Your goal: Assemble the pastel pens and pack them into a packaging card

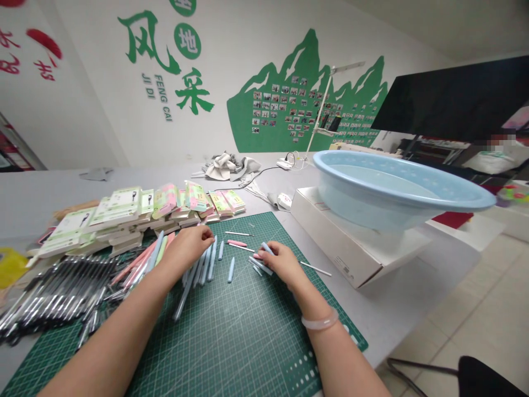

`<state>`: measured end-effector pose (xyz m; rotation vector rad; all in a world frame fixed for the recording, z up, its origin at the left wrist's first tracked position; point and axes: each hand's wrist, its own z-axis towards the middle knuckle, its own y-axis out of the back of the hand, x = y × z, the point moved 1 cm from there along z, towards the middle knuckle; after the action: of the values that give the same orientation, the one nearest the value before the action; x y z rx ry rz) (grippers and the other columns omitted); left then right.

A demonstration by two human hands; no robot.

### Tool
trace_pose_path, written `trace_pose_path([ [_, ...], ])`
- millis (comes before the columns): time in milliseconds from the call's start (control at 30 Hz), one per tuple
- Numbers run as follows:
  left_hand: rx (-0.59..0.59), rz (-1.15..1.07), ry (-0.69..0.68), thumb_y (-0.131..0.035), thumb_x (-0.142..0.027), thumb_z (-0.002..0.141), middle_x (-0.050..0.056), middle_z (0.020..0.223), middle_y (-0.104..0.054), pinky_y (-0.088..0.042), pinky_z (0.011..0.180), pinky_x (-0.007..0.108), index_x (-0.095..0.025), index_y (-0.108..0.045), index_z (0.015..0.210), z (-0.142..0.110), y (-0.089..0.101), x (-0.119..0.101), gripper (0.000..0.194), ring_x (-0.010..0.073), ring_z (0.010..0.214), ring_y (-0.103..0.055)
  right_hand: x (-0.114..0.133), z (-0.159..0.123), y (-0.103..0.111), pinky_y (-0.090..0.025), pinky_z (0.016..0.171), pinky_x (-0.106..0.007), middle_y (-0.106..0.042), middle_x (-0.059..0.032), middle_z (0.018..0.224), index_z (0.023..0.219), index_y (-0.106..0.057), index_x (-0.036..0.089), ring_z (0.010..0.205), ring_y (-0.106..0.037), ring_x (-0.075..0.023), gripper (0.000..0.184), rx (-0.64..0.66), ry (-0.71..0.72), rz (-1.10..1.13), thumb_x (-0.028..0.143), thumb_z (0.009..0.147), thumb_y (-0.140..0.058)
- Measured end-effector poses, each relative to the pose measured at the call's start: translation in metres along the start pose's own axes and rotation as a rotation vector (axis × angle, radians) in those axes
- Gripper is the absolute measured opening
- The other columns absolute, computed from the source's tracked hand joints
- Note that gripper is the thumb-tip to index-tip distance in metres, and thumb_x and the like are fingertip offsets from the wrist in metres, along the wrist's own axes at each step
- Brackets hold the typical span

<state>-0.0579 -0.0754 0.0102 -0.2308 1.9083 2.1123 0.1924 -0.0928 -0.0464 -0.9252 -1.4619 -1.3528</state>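
"What do we have at the far left?"

"A yellow item (11, 268) at the edge, then a heap of dark and clear pens (68, 289). Behind them we see stacked small boxes (119, 207), mostly white and green."

"And next to the pens?"

"A fan of pink, green and blue tubes (154, 252), partly behind our left forearm. Then comes our left hand (197, 242) — fingers bent together at the upper ends of a row of light blue tubes (205, 267). We cannot tell whether it grips one."

"What lies between our hands?"

"Two short blue pieces (231, 270) stand apart from the row on the green cutting mat (219, 325). Near them we find a pink piece (237, 243) and a couple of thin white rods (239, 234)."

"Our right hand (281, 261)?"

"Closed, with a light blue piece (267, 248) held between thumb and fingers. Just below the fingertips is a small bunch of blue-grey pieces (259, 267); we cannot make out if they touch the hand. A pale bracelet (320, 320) circles that wrist."

"And to its right?"

"Another thin rod (316, 268) crosses the mat's edge. Beyond it we see a white box (351, 248) — with a big blue basin (397, 190) resting on top."
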Motion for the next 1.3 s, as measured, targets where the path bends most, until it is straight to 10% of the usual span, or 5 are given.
trace_pose_path([
  [167,0.057,0.044,0.013,-0.055,-0.026,0.073,0.002,0.081,-0.071,-0.035,0.06,0.026,-0.023,-0.07,0.078,0.0,-0.006,0.006,0.016,0.0189,0.077,-0.062,-0.004,0.003,0.007,-0.027,0.042,-0.017,-0.057,0.0014,0.062,0.087,-0.064,0.013,0.045,-0.041,-0.0051,0.027,0.065,-0.136,0.533,0.037,0.075,-0.063],
  [367,0.099,0.104,-0.034,-0.055,-0.029,0.075,0.005,0.083,-0.07,-0.037,0.06,0.026,-0.022,-0.069,0.075,0.007,-0.025,0.0,0.016,0.0198,0.081,-0.062,0.0,-0.001,0.005,-0.05,0.063,-0.021,-0.058,-0.0014,0.066,0.089,-0.067,0.009,0.062,-0.059,-0.0094,0.023,0.134,-0.303,0.998,0.02,0.07,-0.073],
  [667,0.002,0.326,0.021,-0.049,-0.025,0.078,0.016,0.088,-0.067,-0.043,0.07,0.033,-0.014,-0.067,0.082,0.002,-0.051,-0.032,0.022,0.0282,0.09,-0.06,0.001,-0.004,-0.002,-0.052,0.085,-0.037,-0.064,-0.0061,0.066,0.097,-0.066,0.008,0.072,-0.066,-0.0168,0.02,0.089,-0.371,1.043,0.015,0.078,-0.065],
  [967,0.372,-0.841,-0.062,-0.049,-0.043,0.08,-0.001,0.069,-0.061,-0.035,0.056,0.023,-0.017,-0.063,0.079,-0.03,-0.029,-0.051,0.029,0.0125,0.06,-0.049,0.008,-0.016,-0.021,-0.053,0.08,-0.037,-0.069,-0.0106,0.085,0.102,-0.063,0.009,0.08,-0.068,-0.0199,0.032,0.239,-0.337,0.996,0.021,0.073,-0.072],
  [1300,0.479,-0.995,0.048,-0.055,-0.05,0.075,-0.001,0.066,-0.056,-0.029,0.052,0.022,-0.016,-0.057,0.074,-0.036,-0.047,-0.045,0.034,0.0099,0.055,-0.042,0.007,-0.021,-0.035,-0.054,0.074,-0.036,-0.068,-0.0093,0.086,0.093,-0.063,0.01,0.081,-0.067,-0.0209,0.032,0.259,-0.383,1.013,0.024,0.068,-0.077],
])
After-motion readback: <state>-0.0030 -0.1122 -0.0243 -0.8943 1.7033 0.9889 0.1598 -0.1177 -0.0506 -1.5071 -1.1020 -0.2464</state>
